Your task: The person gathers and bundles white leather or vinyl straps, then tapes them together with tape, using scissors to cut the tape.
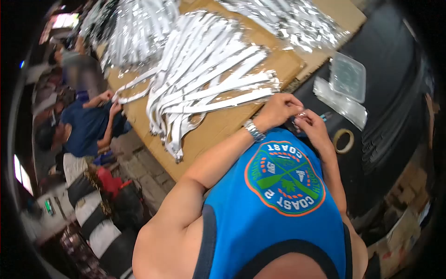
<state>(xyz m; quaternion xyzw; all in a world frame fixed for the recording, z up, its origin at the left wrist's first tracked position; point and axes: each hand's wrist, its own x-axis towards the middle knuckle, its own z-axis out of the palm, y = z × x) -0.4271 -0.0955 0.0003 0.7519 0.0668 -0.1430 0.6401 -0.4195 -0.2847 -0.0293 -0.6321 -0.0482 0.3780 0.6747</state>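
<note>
My left hand (280, 110), with a metal watch (254, 131) on its wrist, is closed in a pinch in front of the blue shirt. My right hand (313, 127) is pinched close beside it. Something tiny and shiny shows between the fingertips, too small to name. A slim blue-tipped item (327, 116) lies just beyond the right hand, partly hidden. To the left of the hands, a fanned pile of white straps in clear wrapping (204, 76) lies on cardboard (190, 160).
On the black surface (378, 88) are a clear plastic box (348, 76), clear plastic bags (341, 104) and a tape roll (343, 141). More wrapped straps (144, 35) lie at the back. At the left, a person in dark blue (86, 125) handles a strap end.
</note>
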